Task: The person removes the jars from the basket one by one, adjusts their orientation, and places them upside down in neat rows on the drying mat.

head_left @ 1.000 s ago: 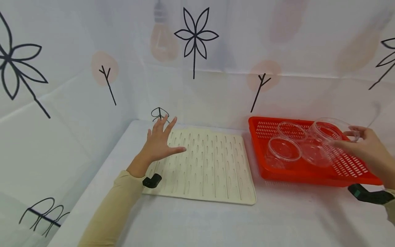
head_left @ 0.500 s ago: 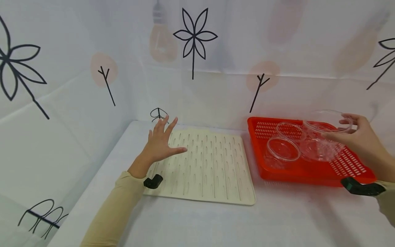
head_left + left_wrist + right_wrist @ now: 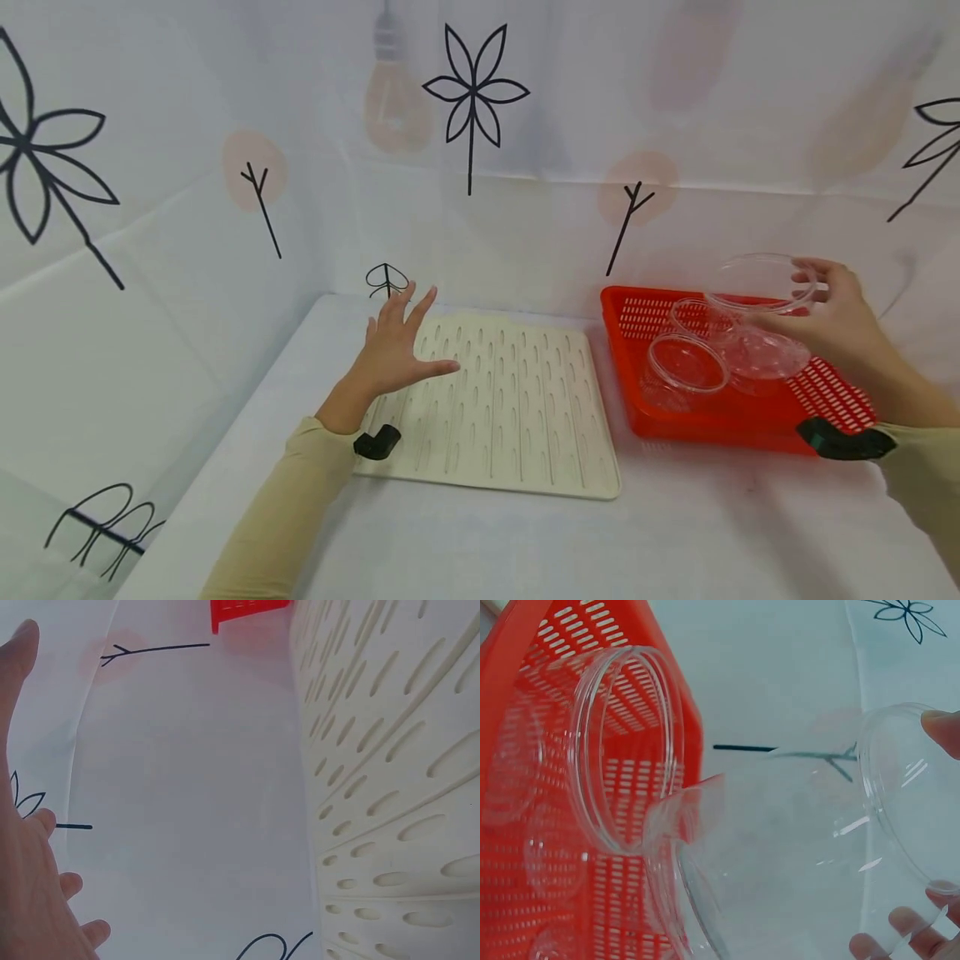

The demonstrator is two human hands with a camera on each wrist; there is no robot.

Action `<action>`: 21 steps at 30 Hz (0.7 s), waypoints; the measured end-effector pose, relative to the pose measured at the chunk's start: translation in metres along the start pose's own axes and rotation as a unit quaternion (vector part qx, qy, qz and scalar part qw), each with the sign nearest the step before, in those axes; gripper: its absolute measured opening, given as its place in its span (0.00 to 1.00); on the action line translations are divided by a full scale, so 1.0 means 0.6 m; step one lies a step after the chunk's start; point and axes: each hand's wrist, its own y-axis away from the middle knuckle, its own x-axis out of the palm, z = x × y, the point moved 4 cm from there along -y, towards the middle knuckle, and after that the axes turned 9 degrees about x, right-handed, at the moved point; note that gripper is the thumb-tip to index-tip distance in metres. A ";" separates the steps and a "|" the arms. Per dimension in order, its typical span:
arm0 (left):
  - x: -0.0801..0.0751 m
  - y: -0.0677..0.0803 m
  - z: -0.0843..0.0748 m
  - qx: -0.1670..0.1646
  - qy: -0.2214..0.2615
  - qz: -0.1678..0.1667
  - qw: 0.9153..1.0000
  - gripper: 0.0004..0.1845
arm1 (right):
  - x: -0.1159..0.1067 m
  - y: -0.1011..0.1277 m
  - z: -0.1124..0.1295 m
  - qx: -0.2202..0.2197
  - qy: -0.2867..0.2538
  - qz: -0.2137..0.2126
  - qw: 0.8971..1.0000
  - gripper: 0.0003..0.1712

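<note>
Surrounding: red slotted basket [image 3: 750, 412] on the white-covered table [image 3: 525, 542], right side; cream ridged drying mat [image 3: 510, 400] just left of it, not touching.
Backdrop: white sheet printed with black flowers and twigs, behind and to the left.
Basket contents: two more clear bowls [image 3: 686, 367] lying in the near-left part, right under the lifted one.
Right hand [image 3: 840, 321]: grasping the clear plastic bowl [image 3: 757, 321], fingers curled over the far rim, thumb at the near side.
Bowl position: raised above the basket, touching nothing below, mouth up, slightly tilted.
Bowl look: fully transparent, round, wide rim, shallow tapering wall; red slots visible through it.
Left hand [image 3: 393, 350]: released, fingers spread and straight, hovering over the mat's far-left corner, holding nothing.
</note>
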 end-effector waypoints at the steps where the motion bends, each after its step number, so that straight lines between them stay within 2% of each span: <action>1: 0.000 0.000 -0.001 0.000 0.002 -0.001 1.000 0.57 | 0.002 -0.001 0.004 -0.005 -0.001 0.002 1.000 0.57; 13: 0.008 -0.013 -0.012 0.012 0.017 -0.007 1.000 0.57 | 0.036 -0.006 0.055 -0.048 -0.008 0.004 0.999 0.54; 21: 0.013 -0.025 -0.025 0.012 0.028 -0.003 1.000 0.57 | 0.061 -0.009 0.077 -0.062 -0.007 0.013 0.998 0.55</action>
